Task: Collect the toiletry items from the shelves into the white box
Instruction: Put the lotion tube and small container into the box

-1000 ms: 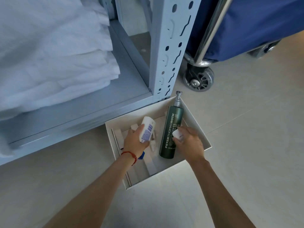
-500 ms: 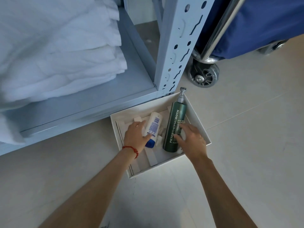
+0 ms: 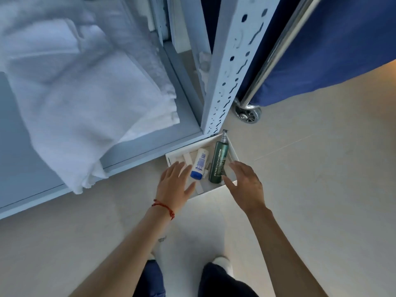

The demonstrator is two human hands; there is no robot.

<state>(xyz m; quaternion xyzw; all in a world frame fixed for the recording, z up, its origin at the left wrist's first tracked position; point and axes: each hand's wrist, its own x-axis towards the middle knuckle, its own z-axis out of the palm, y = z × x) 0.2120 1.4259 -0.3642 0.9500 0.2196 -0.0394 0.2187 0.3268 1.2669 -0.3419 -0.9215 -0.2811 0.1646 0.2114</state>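
Crowding the white box (image 3: 234,156): shelf post (image 3: 227,71), towels (image 3: 85,108), cart wheel (image 3: 248,113); both grips released, empty.

The white cardboard box (image 3: 232,154) sits on the tiled floor (image 3: 321,189) before the metal shelf (image 3: 150,144). Inside, the white blue-capped tube (image 3: 199,166) lies left of the dark green pump bottle (image 3: 218,163).

Single view only, camera on my head, wide-angle, edges bent. Looks steeply down and forward along my forearms. My left hand (image 3: 174,185) and right hand (image 3: 246,185) sit near frame centre, white box (image 3: 233,156) on floor just beyond them, fairly far below lens. My shoes and trouser legs at bottom edge. Grey shelf (image 3: 150,144) with white towels (image 3: 85,99) fills upper left, close to lens. Blue cart (image 3: 334,52) upper right. No second view to share with.
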